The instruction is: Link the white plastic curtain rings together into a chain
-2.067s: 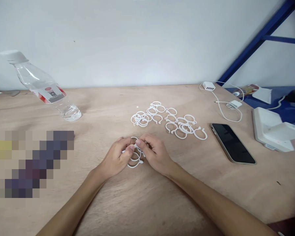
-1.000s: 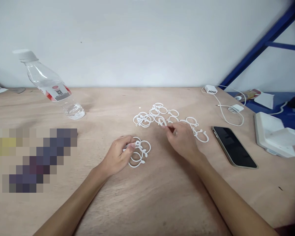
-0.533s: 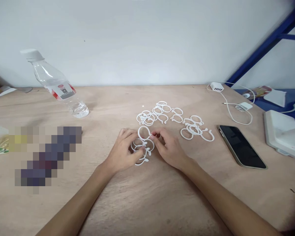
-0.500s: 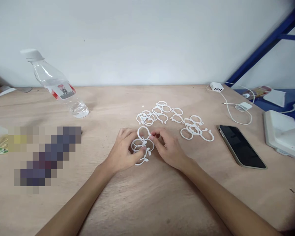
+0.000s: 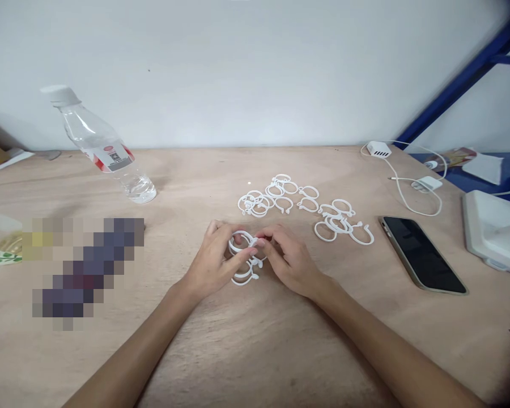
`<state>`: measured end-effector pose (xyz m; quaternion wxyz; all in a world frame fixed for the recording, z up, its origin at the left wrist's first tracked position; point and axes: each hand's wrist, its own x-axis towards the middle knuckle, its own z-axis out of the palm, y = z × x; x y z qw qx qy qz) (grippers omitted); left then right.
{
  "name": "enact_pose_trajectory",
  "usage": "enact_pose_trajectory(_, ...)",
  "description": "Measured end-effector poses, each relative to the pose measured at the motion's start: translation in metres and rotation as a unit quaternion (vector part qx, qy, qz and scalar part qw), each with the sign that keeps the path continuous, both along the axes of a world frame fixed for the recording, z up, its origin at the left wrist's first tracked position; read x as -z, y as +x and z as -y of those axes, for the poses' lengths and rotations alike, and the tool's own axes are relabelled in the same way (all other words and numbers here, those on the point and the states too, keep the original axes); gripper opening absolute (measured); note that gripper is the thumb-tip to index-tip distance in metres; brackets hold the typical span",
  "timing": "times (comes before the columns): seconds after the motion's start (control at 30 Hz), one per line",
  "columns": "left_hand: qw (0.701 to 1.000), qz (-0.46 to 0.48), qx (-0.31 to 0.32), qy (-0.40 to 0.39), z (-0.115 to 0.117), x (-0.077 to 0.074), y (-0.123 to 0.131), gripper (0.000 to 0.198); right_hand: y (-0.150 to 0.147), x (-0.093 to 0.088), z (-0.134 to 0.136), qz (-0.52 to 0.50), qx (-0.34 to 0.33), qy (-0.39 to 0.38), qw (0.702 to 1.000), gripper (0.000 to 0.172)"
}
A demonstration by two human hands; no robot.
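Note:
Between my hands is a white plastic curtain ring (image 5: 232,243), held tilted above other rings. My left hand (image 5: 212,260) is closed around its left side, with the thumb and fingers on it. With thumb and forefinger, my right hand (image 5: 291,260) pinches the ring's right side by its end; the fingertips hide the exact contact. Several white rings (image 5: 244,283) lie under and between the hands, partly covered. Farther back, a loose pile of rings (image 5: 255,205) lies on the wooden table (image 5: 221,351), and another pile (image 5: 338,221) lies to its right.
A clear water bottle (image 5: 114,158) stands at the back left, near a blurred-out dark object (image 5: 97,255). To the right are a phone (image 5: 423,255), a white charger with cable (image 5: 379,149) and a white plastic device (image 5: 493,232). A wall rises behind the table.
The ring between my hands has tipped down from nearly upright and lowered. My right fingers have moved slightly left, closer to my left thumb. The view has shifted slightly.

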<state>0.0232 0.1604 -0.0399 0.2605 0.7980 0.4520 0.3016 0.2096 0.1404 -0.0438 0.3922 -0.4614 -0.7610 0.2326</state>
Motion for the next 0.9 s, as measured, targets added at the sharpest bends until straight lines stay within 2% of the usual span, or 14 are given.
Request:
enact_pose_trajectory(0.17, 1.000, 0.017, 0.001, -0.016, 0.001, -0.001, 0.000, 0.027, -0.006, -0.002, 0.001, -0.053, -0.007, -0.021, 0.998, 0.019)
enact_pose_trajectory(0.33, 0.999, 0.033, -0.002, -0.038, 0.002, -0.006, 0.001, 0.026, -0.012, -0.005, 0.003, -0.135, 0.009, -0.109, 0.985, 0.026)
enact_pose_trajectory(0.6, 0.997, -0.029, 0.075, -0.020, 0.000, -0.006, 0.001, 0.040, -0.014, -0.005, 0.002, -0.185, -0.002, -0.167, 0.969, 0.029)
enact_pose_trajectory(0.73, 0.996, -0.011, 0.087, -0.027, -0.001, -0.003, -0.001, 0.040, -0.014, -0.005, 0.002, -0.204, 0.002, -0.178, 0.963, 0.033)
enact_pose_trajectory(0.9, 0.996, -0.015, 0.089, -0.023, -0.002, 0.000, 0.000, 0.036, -0.015, -0.003, 0.002, -0.167, -0.002, -0.151, 0.974, 0.030)
